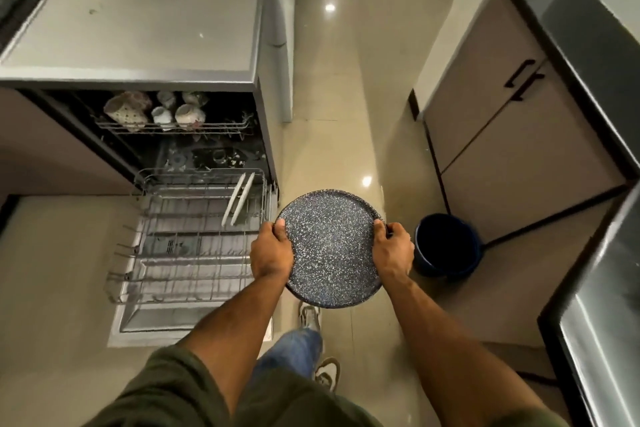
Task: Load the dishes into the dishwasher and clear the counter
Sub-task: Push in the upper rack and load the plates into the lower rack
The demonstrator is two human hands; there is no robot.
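A round dark speckled plate (332, 250) is held flat over the floor, just right of the dishwasher. My left hand (272, 251) grips its left rim and my right hand (393, 248) grips its right rim, thumbs on top. The dishwasher (194, 80) stands open at the left. Its lower rack (194, 236) is pulled out over the lowered door and holds two white plates (239, 198) on edge at its far right. The upper rack (173, 125) carries several patterned cups (187, 114).
A dark blue bucket (446, 250) stands on the glossy floor right of the plate. Cabinets with black handles (523, 78) and a dark counter (588, 45) line the right side. A steel surface (602, 340) is at the near right. My feet (311, 317) are below the plate.
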